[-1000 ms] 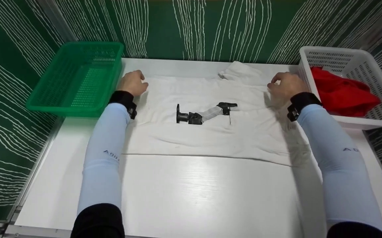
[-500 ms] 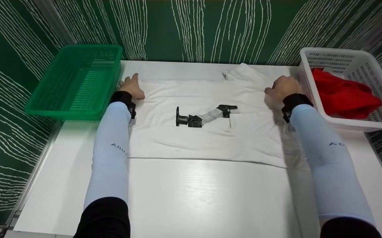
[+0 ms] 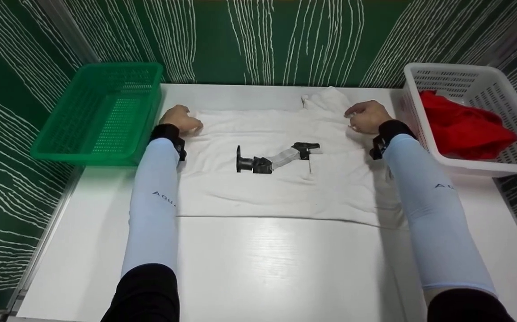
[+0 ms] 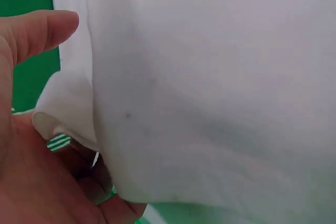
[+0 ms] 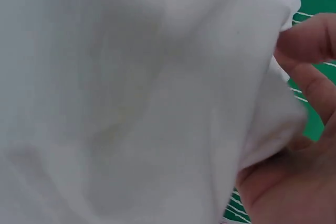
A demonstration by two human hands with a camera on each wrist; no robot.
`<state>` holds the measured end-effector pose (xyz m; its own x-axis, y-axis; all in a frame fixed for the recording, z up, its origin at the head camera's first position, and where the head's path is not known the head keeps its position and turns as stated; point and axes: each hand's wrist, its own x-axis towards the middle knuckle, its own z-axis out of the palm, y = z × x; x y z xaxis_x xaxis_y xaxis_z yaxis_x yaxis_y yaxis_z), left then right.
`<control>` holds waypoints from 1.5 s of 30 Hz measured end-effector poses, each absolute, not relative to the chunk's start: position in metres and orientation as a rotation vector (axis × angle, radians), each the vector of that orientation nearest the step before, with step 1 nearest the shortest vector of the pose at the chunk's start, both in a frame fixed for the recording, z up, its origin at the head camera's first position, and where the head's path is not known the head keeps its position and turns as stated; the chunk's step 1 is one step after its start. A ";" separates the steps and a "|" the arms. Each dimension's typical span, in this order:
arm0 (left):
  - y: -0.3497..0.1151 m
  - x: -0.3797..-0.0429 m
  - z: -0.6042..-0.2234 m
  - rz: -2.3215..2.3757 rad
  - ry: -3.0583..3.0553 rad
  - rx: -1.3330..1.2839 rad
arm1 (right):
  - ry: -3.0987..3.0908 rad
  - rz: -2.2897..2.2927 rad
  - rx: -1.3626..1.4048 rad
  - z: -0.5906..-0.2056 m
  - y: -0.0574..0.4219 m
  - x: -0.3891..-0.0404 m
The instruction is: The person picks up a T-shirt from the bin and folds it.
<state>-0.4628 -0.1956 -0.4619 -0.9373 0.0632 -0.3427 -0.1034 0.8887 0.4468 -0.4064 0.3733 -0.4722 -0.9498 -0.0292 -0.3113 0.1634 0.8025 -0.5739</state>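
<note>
A white T-shirt (image 3: 249, 197) with a grey and black print across its middle lies spread and folded over on the white table. My left hand (image 3: 180, 120) is at its upper left edge. In the left wrist view, the thumb (image 4: 55, 30) stands straight and apart from the cloth, while the other fingers reach beneath the shirt's edge and are partly hidden. At the upper right, next to the bunched part of the shirt, is my right hand (image 3: 370, 117). The right wrist view has its thumb and forefinger meeting at the cloth's edge (image 5: 268, 77), other fingers under the fabric.
A green plastic basket (image 3: 93, 157) stands at the left, close to my left wrist. On the right is a white basket (image 3: 472, 164) with a red cloth (image 3: 468, 127) inside. Green walls with white streaks enclose the table (image 3: 276, 268) at the back and sides.
My right hand has moved left, away from the white basket, to the shirt's upper right. The left hand has come down slightly onto the shirt's edge. The shirt stays nearly in place.
</note>
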 end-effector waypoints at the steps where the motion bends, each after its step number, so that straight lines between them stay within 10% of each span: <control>1: -0.196 -0.462 -0.462 0.700 2.713 -0.028 | 2.670 -0.940 0.125 -0.471 0.371 -0.406; 14: -0.187 -0.460 -0.461 0.865 2.851 0.138 | 2.208 -2.183 0.391 -0.465 0.348 -0.403; 24: -0.190 -0.464 -0.456 1.019 2.948 0.185 | 2.785 -0.865 0.483 -0.468 0.351 -0.402; 45: -0.215 -0.427 -0.410 0.630 3.176 0.505 | 1.621 -2.652 0.188 -0.440 0.379 -0.369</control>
<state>-0.4268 -0.2153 -0.4097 -0.9437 0.2712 0.1896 0.3231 0.8791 0.3505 -0.3691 0.3792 -0.4400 -0.9923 0.0393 -0.1172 0.0864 -0.4580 -0.8847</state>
